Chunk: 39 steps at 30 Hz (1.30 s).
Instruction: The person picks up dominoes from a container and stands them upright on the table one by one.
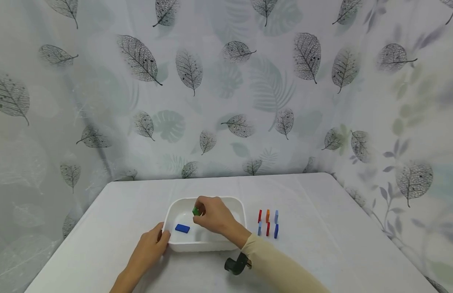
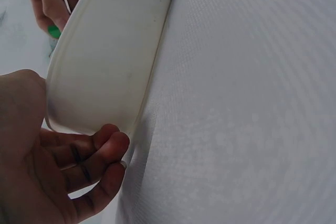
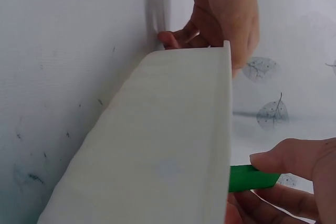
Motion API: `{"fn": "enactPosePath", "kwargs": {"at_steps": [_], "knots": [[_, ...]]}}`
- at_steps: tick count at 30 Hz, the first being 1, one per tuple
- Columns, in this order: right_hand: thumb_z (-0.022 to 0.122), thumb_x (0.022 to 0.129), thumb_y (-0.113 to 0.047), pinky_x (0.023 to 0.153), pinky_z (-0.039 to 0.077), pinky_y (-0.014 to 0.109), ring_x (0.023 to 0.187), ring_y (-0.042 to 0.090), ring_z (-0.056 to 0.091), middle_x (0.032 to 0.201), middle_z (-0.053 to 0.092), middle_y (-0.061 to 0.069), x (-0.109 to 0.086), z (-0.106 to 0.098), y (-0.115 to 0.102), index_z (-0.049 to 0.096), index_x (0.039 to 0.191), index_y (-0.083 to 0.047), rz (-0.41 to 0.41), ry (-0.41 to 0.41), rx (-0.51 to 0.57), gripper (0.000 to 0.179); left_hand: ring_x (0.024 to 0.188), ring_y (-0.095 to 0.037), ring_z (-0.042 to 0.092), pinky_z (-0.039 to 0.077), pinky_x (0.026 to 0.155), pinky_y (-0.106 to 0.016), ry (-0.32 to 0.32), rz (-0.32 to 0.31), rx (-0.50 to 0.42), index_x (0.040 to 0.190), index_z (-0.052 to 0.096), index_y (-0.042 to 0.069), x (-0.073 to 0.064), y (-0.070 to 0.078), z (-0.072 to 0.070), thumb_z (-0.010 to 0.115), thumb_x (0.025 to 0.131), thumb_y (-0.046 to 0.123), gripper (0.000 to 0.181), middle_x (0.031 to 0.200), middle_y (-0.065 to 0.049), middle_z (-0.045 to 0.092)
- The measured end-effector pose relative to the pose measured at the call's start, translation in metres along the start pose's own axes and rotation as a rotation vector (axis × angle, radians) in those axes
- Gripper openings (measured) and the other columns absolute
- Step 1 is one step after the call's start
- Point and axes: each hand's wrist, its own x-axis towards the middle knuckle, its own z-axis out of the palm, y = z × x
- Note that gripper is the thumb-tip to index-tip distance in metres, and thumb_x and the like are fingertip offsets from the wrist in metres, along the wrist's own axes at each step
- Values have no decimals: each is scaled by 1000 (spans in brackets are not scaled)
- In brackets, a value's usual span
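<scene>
A white plastic tray (image 1: pixel 202 246) lies on the table, with a flat blue block (image 1: pixel 182 228) in its left part. My left hand (image 1: pixel 147 249) grips the tray's left front corner, its thumb at the rim and its fingers against the outer wall in the left wrist view. Over the middle of the tray, my right hand (image 1: pixel 215 215) pinches a green block (image 3: pixel 254 178) between thumb and fingers. In the head view only part of the green block shows. The tray wall hides its lower end in the right wrist view.
Right of the tray, several small blocks stand in two short rows, among them an orange block (image 1: pixel 268 215), a red block (image 1: pixel 268 229) and a dark blue block (image 1: pixel 276 231). A black wrist camera (image 1: pixel 236 263) hangs under the right sleeve. A leaf-print curtain (image 1: pixel 226 101) surrounds the white table (image 1: pixel 321 228).
</scene>
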Motion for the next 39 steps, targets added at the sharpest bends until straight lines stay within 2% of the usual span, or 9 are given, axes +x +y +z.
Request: {"fn": "enactPosePath", "kwargs": {"at_steps": [7,18,31,39], "knots": [[81,86,-11,66,51,23,74,4,59,81,65,-7,-6,-9,0,70,99,-11,-6,13,55,18,61,-15,52,44,55,-31,-4,-7,1,112,64,4,-1,0,0,52,103,14,18,67,2,56],[81,87,-11,66,52,23,74,6,60,81,65,-8,-17,-24,1,71,102,-10,-32,42,83,18,60,-15,52,44,54,-30,-6,-1,-12,114,64,3,0,0,1,51,104,15,20,67,2,56],[80,88,-9,68,54,25,77,11,63,84,67,-5,-30,-40,3,70,102,-8,-40,75,111,17,60,-16,53,44,54,-31,-5,-6,-10,108,63,5,1,1,0,51,103,15,16,67,2,56],[78,88,-8,69,54,26,78,13,64,84,67,-5,-39,-46,6,70,100,-8,-66,104,125,15,61,-15,53,44,55,-31,-1,2,-9,113,63,3,1,0,0,51,103,15,19,67,2,56]]}}
